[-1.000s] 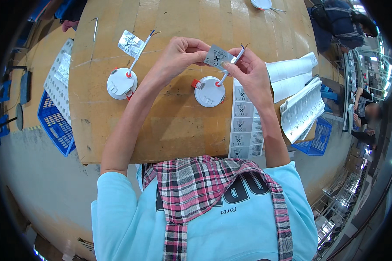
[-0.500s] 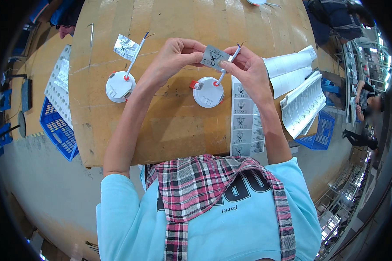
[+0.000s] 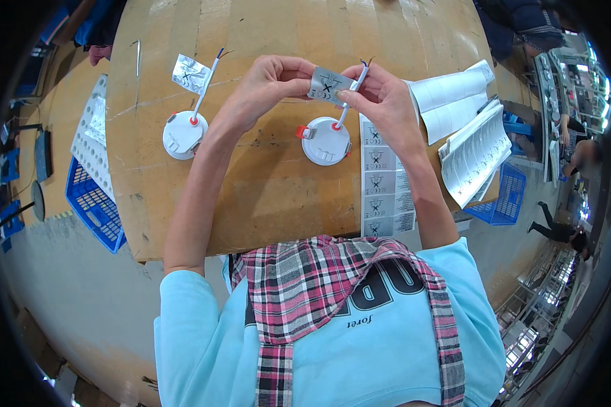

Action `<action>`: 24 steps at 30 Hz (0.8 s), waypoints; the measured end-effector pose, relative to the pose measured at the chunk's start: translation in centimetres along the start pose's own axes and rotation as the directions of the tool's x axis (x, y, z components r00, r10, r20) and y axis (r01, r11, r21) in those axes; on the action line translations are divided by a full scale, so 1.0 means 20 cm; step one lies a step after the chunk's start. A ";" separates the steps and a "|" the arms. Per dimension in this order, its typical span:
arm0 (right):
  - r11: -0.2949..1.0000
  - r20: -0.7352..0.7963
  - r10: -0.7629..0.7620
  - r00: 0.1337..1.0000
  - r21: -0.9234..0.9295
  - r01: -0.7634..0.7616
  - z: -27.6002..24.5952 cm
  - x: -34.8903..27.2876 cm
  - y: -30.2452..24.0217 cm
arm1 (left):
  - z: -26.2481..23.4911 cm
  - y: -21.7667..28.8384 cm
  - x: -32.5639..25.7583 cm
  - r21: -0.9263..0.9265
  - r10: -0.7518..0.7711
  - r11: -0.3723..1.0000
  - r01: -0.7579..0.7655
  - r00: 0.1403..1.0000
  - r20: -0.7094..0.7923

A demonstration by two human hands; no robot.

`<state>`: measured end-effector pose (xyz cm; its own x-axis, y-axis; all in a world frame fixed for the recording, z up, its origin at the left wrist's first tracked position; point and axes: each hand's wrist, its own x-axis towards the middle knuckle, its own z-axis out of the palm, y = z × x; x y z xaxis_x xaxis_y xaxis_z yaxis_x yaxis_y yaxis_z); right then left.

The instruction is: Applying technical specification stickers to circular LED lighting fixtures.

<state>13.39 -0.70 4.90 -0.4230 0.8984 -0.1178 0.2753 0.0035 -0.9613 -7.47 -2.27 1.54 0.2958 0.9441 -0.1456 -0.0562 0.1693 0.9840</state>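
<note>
"Where to look for the silver label (image 3: 324, 85)?"

"Just beyond the near lamp (image 3: 326, 141), by the upper part of the white cable (image 3: 343, 117) rising from that lamp. Stretched between both hands, printed face up."

"Gripped how by the left hand (image 3: 268, 87)?"

"Pinched at the left end between thumb and bent fingers, beyond the lamp and to its left. Probably to keep the free end flat and out from the cable."

"And by the right hand (image 3: 385, 103)?"

"Pinched at the other end, beyond the lamp and to its right, with thumb on top and curled fingers behind. Likely to pin label and cable together. Impossible to tell exactly where the hidden fingertips press."

"Why lay the lamp that way?"

"Resting back up on the table (image 3: 278, 203), presumably to let the cable point toward the fingers."

"Anything to the left of it?"

"A second lamp (image 3: 182, 136), also back up, with a silver tag (image 3: 191, 72) like a flag on its cable. Kept well apart, perhaps for working room."

"And to the right?"

"Just beside the near lamp, a strip of matching labels (image 3: 380, 183), apparently for easy reach. Farther right, white sheets (image 3: 455, 95) and stacked leaflets (image 3: 475, 152); farthest, a blue basket (image 3: 506, 197)."
</note>
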 end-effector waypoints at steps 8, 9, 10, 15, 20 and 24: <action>1.000 -0.052 -0.015 0.999 -0.022 0.014 -0.02 -0.01 0.04 | -0.01 -0.01 -0.01 -0.158 0.052 0.985 -0.067 0.993 -0.102; 1.000 -0.051 -0.016 0.999 -0.023 0.015 -0.02 -0.01 0.04 | 0.00 -0.02 -0.01 -0.158 0.050 0.985 -0.066 0.994 -0.100; 1.000 -0.049 -0.016 0.999 -0.024 0.015 -0.02 0.00 0.04 | 0.02 -0.03 0.00 -0.146 0.020 0.988 -0.041 0.989 -0.148; 1.000 -0.052 -0.017 0.999 0.013 0.018 -0.03 -0.01 0.04 | 0.13 -0.07 -0.01 -0.100 0.029 0.994 -0.045 0.987 -0.160; 0.994 -0.065 0.098 0.993 0.050 -0.095 -0.05 0.00 0.08 | 0.14 -0.08 0.00 -0.047 0.044 0.997 -0.055 0.978 -0.206; 0.998 -0.130 0.047 0.990 0.055 -0.040 -0.04 -0.01 0.09 | 0.15 -0.07 -0.02 -0.037 0.061 0.997 -0.074 0.963 -0.264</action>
<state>14.68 -0.56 3.41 -0.2934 0.9472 -0.1295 0.2445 -0.0566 -0.9680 -4.57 -3.75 0.51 0.0299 0.9938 -0.1071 -0.1134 0.1098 0.9875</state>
